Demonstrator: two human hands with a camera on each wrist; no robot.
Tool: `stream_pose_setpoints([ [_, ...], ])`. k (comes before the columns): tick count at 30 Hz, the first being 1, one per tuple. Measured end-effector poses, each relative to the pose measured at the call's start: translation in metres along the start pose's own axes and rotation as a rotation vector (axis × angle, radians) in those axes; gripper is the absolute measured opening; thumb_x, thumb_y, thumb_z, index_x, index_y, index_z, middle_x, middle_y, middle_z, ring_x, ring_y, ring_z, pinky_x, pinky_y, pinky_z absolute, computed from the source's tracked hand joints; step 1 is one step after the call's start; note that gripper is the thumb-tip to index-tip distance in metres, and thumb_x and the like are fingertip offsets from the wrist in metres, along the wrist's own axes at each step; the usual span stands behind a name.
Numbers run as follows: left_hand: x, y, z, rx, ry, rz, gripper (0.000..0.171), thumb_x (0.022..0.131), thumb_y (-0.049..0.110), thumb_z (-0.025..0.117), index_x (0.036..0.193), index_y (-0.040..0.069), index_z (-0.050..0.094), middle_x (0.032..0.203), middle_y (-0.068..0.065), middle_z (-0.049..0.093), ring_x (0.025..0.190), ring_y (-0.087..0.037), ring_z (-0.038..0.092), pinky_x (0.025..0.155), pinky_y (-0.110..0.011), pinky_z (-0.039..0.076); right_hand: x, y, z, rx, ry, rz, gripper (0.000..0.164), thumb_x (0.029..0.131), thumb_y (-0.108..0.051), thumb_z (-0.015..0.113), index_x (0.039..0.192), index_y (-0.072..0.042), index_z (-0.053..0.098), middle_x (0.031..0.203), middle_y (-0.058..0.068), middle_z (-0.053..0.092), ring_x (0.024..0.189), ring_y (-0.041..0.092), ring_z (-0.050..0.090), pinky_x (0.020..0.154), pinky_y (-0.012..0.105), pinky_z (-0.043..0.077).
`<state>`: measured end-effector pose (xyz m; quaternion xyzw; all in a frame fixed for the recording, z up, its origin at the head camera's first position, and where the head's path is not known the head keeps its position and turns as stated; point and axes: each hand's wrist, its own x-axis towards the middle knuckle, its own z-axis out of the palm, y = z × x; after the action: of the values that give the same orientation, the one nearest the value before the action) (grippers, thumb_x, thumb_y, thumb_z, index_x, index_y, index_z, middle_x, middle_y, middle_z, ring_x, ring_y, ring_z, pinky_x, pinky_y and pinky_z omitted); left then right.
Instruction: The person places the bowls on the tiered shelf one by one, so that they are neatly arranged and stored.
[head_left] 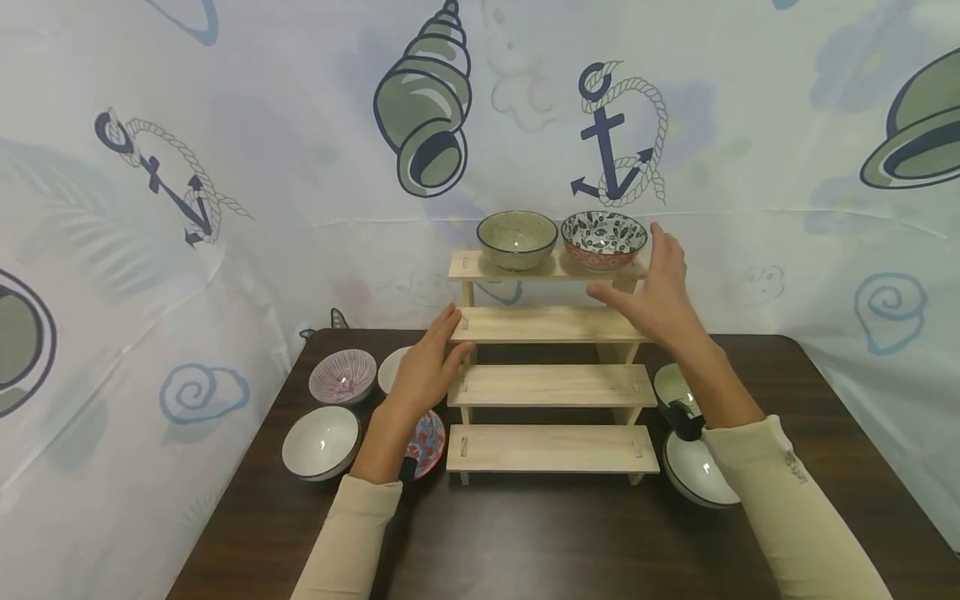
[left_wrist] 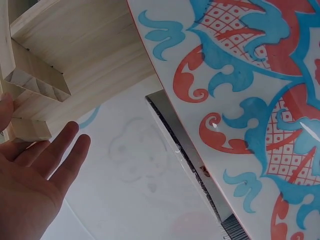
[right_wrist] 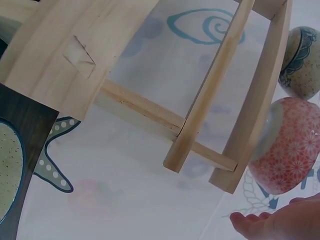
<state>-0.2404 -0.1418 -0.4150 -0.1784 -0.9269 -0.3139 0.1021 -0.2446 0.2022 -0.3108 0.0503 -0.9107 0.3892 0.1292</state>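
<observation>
A dark table [head_left: 555,542] is topped by a four-tiered wooden stand [head_left: 551,450]. At the stand's upper right, the right hand [head_left: 662,298] is held with fingers spread, nothing gripped; at the stand's left end, the left hand [head_left: 424,373] is held unclenched and empty. On the stand's top tier, a floral bowl [head_left: 604,235] is placed rightward, a green bowl [head_left: 517,240] leftward.

Pink bowl [right_wrist: 289,150] partly outside right wrist view
</observation>
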Motion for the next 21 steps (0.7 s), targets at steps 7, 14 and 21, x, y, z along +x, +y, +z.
stream_pose_setpoints([
  [7,0.0,-0.001,0.0,-0.004,-0.002,0.004,0.065,0.108,0.042,0.053,0.162,0.012,0.034,0.172,-0.005,0.028,0.149,-0.036,0.043,0.116,-0.058,0.042,-0.013,0.0,-0.001,-0.003,0.004,0.019,0.128,0.085,-0.052,0.081,0.166,-0.011,-0.009,0.173,0.021,-0.007,0.16,0.045,-0.003,0.122,0.073,0.015],
  [14,0.001,-0.001,-0.001,-0.006,0.006,0.015,0.065,0.108,0.04,0.054,0.162,0.011,0.034,0.171,-0.007,0.028,0.15,-0.035,0.042,0.117,-0.058,0.041,-0.024,0.002,-0.004,-0.031,0.01,0.017,0.129,0.085,-0.052,0.081,0.165,-0.005,-0.008,0.172,0.025,-0.004,0.159,0.047,0.001,0.124,0.071,0.015],
  [21,0.0,-0.002,0.0,-0.011,0.003,0.012,0.065,0.108,0.041,0.053,0.162,0.012,0.034,0.172,-0.006,0.028,0.15,-0.035,0.043,0.116,-0.057,0.042,-0.036,0.006,-0.008,-0.035,-0.023,0.061,0.128,0.086,-0.057,0.078,0.166,-0.006,-0.009,0.172,0.024,-0.013,0.16,0.047,-0.004,0.122,0.073,0.013],
])
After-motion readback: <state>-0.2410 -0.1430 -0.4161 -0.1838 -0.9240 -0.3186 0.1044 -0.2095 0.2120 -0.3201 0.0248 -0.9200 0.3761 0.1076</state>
